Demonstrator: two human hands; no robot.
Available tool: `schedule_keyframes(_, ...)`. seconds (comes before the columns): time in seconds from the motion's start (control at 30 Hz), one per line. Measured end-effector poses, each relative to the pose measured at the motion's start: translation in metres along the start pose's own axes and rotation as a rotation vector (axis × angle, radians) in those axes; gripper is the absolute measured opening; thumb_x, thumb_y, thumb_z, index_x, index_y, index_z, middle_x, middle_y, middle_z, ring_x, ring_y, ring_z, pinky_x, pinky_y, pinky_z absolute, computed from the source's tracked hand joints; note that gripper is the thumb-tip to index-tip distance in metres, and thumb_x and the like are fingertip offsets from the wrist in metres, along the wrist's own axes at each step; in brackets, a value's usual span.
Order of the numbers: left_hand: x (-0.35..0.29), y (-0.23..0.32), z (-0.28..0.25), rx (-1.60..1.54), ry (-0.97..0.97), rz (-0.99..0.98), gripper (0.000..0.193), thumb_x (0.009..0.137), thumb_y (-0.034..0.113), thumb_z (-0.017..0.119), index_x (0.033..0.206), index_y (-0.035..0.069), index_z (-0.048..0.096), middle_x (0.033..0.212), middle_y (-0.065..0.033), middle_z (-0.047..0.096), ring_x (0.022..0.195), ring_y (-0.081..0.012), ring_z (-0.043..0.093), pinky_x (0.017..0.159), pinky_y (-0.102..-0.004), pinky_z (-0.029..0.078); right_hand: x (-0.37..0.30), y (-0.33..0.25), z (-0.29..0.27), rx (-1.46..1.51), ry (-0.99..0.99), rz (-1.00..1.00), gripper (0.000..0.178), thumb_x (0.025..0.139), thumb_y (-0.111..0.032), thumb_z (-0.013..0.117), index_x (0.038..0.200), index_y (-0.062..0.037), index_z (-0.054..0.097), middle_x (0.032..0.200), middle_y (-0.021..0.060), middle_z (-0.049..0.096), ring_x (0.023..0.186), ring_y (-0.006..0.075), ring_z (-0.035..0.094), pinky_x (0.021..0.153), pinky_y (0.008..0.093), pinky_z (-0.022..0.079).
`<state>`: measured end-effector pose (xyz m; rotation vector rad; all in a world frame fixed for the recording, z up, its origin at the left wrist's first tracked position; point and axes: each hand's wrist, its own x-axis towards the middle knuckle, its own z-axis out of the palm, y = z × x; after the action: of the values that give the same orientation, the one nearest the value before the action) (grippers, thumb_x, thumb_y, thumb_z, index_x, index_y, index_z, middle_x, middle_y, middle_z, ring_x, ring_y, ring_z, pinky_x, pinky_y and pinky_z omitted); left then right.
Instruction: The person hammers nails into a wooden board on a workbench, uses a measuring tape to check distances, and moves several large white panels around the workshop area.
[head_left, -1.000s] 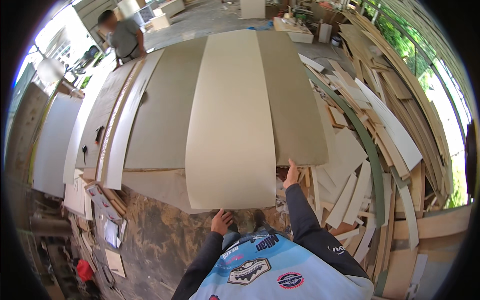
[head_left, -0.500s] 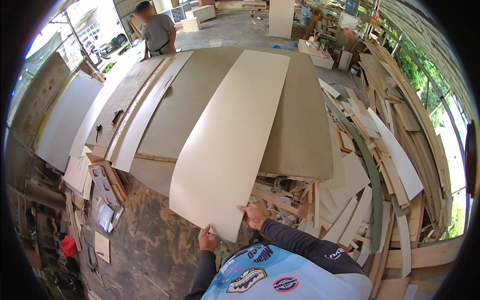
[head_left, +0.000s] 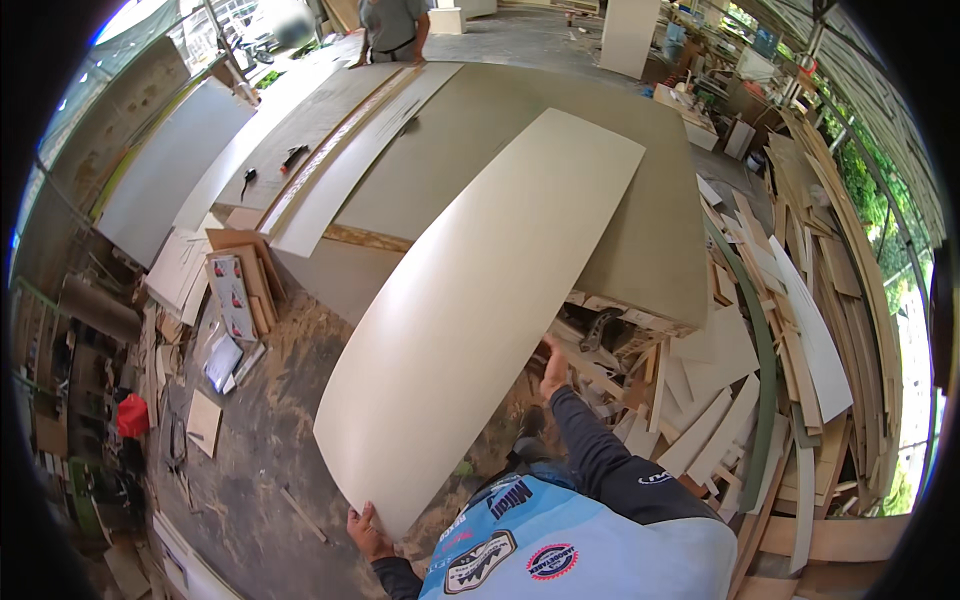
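Fingers [head_left: 366, 511] of the left hand [head_left: 373, 536] grip a corner of the pale panel [head_left: 470, 300]; those of the right hand [head_left: 554, 373] meet its edge, grip unclear. Beyond them, its far end lies over the bench [head_left: 655, 240], probably to share weight.

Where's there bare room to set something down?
Bare tabletop lies between the white strip and pale panel, and right of that panel. Stained floor left of its near end is mostly bare. Crowded: right of the tabletop, heaped with offcuts.
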<state>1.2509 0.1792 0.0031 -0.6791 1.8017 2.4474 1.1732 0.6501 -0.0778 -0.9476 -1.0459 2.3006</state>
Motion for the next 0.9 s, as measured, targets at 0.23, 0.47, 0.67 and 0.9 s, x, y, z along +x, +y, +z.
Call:
schedule_keyframes(0.23,-0.038,0.046,-0.115,0.119,0.102,0.044,0.026,0.088,0.004,0.062,0.112,-0.008,0.058,0.099,-0.0118,0.068,0.085,-0.0195,0.064,0.079,-0.0298,0.050,-0.017,-0.024,0.000,0.381,-0.103,0.208,0.060,0.088,-0.051,0.060,0.118,0.0004,0.062,0.122,0.0133,0.062,0.107,0.0289,0.060,0.092,0.0419,0.049)
schedule_keyframes(0.47,-0.039,0.014,-0.227,0.289,0.224,-0.003,0.031,0.088,0.005,0.060,0.116,-0.011,0.059,0.102,-0.0129,0.068,0.087,-0.0200,0.064,0.081,-0.0307,0.050,-0.023,-0.019,0.070,-0.027,-0.248,-0.013,0.031,0.088,-0.018,0.068,0.107,0.0064,0.065,0.110,0.0125,0.066,0.099,0.0204,0.064,0.087,0.0315,0.051)
schedule_keyframes(0.67,0.007,-0.103,-0.237,1.021,0.427,-0.156,0.067,0.074,0.017,0.080,0.129,-0.009,0.053,0.117,-0.0189,0.062,0.101,-0.0273,0.062,0.086,-0.0370,0.049,-0.104,-0.072,0.197,-0.356,-0.511,-0.391,0.022,0.085,-0.014,0.071,0.098,0.0040,0.070,0.093,0.0079,0.070,0.079,0.0156,0.066,0.074,0.0302,0.053)
schedule_keyframes(0.9,0.037,-0.088,-0.112,0.364,0.318,-0.056,0.052,0.087,0.025,0.068,0.129,-0.003,0.055,0.126,-0.0143,0.059,0.109,-0.0261,0.059,0.087,-0.0389,0.047,-0.192,-0.140,0.279,-0.617,-0.966,-0.857,0.021,0.089,-0.012,0.066,0.100,0.0060,0.066,0.085,0.0163,0.069,0.074,0.0233,0.064,0.072,0.0362,0.050)
